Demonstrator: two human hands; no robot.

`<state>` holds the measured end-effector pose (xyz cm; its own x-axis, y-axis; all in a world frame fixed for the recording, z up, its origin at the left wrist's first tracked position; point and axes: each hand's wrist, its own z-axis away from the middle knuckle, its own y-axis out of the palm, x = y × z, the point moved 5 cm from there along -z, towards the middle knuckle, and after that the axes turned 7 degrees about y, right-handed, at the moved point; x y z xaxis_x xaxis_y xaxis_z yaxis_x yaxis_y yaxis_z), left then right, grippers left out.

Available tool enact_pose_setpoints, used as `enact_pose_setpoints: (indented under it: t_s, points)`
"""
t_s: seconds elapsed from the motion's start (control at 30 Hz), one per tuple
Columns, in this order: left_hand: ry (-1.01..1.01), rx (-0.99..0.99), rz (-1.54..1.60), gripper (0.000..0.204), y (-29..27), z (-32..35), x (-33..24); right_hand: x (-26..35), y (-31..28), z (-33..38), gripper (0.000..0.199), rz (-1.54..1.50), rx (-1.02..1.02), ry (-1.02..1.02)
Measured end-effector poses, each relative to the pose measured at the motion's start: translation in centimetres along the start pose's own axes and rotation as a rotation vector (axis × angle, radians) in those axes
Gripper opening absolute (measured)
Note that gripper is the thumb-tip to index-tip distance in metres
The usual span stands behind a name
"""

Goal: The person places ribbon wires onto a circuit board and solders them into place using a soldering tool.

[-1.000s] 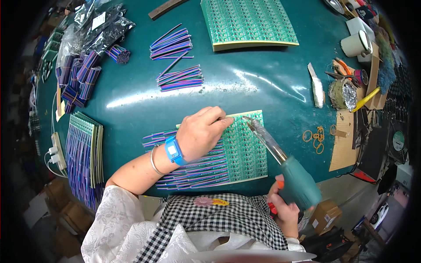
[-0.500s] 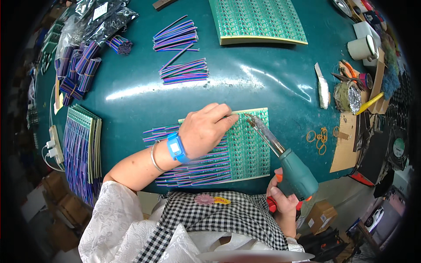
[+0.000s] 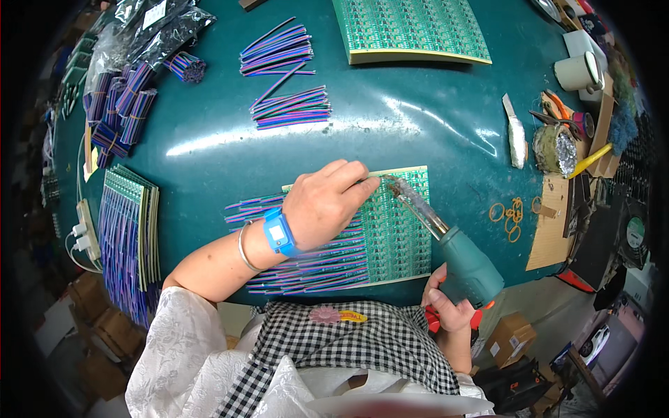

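Lying under hand (image 3: 322,209) (left): board (image 3: 398,240)

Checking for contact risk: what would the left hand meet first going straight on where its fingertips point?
Probably the soldering tool's tip, just ahead over the circuit board, though depth is unclear.

The right hand (image 3: 451,312) grips a soldering gun (image 3: 468,268), its tip near the far edge of a circuit board (image 3: 398,240), just right of the left hand (image 3: 322,209). Wire bundles (image 3: 132,111) lie far left.
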<state>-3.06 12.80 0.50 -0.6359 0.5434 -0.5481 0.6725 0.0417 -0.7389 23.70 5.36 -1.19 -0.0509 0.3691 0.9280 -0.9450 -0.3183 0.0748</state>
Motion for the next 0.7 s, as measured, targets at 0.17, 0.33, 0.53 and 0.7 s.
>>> enact_pose_setpoints:
  t_s: [0.17, 0.33, 0.53, 0.7]
  points:
    - [0.002, 0.006, -0.019, 0.032, 0.0, 0.1, 0.0, 1.7, 0.0, -0.3, 0.056, -0.216, -0.073, 0.08]
    - [0.006, 0.003, -0.023, 0.032, 0.1, -0.1, -0.1, 1.5, 0.1, -0.3, 0.055, -0.164, -0.032, 0.056]
    - [-0.009, 0.0, -0.015, 0.033, 0.1, 0.0, 0.1, 0.9, 0.4, -0.2, 0.046, -0.17, -0.031, 0.08]
    - [-0.003, -0.009, -0.021, 0.034, 0.0, -0.1, 0.0, 0.3, 0.3, 0.0, 0.039, -0.161, -0.049, 0.109]
